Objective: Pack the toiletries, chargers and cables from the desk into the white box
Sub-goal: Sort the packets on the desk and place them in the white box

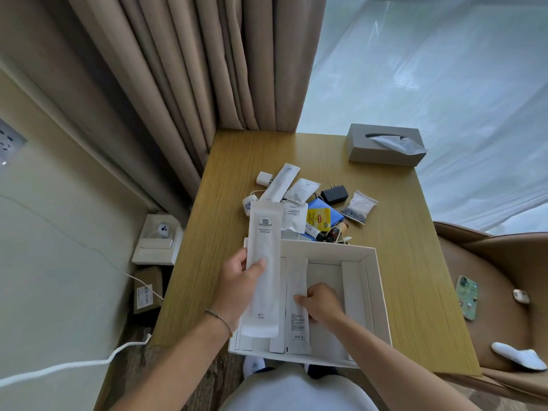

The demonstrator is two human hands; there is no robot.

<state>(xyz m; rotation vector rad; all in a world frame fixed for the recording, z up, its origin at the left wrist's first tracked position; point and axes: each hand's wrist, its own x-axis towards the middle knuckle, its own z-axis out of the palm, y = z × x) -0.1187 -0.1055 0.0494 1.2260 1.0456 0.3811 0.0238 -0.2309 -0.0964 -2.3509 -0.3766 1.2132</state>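
Note:
The white box [372,280] lies open at the desk's near edge. My left hand [237,287] grips a long white sachet [264,232] and holds it upright over the box's left side. My right hand [323,301] is inside the box and pinches a second long white sachet [296,327] that lies flat there. Behind the box sits a heap: a white charger [264,178], a black charger [334,193], more white sachets [283,181], a yellow tea packet [322,219], a blue pack [335,213], small dark bottles [333,233] and a cable [345,240].
A grey tissue box [385,145] stands at the desk's far right corner. A phone [468,297] lies by the right edge, next to a brown chair [498,280]. Curtains hang behind the desk. A white cord [74,364] runs along the floor at left.

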